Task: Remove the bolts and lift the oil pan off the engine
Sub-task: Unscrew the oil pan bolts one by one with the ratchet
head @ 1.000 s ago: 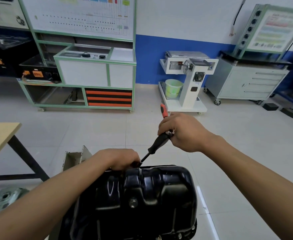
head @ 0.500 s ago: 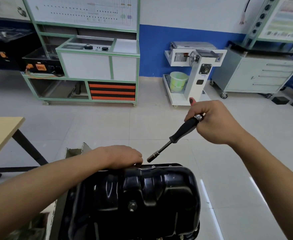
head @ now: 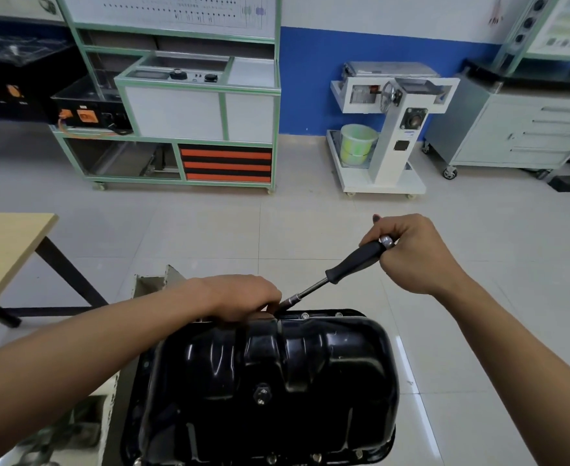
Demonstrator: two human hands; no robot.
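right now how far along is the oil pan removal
Done: nothing I can confirm; no loose bolts are in view. In hand: the right hand grips the socket driver, its tip at the far rim of the oil pan beside the left hand. Left: bolt heads show on the near flange and the far rim, and the pan sits in place, not yet lifted.
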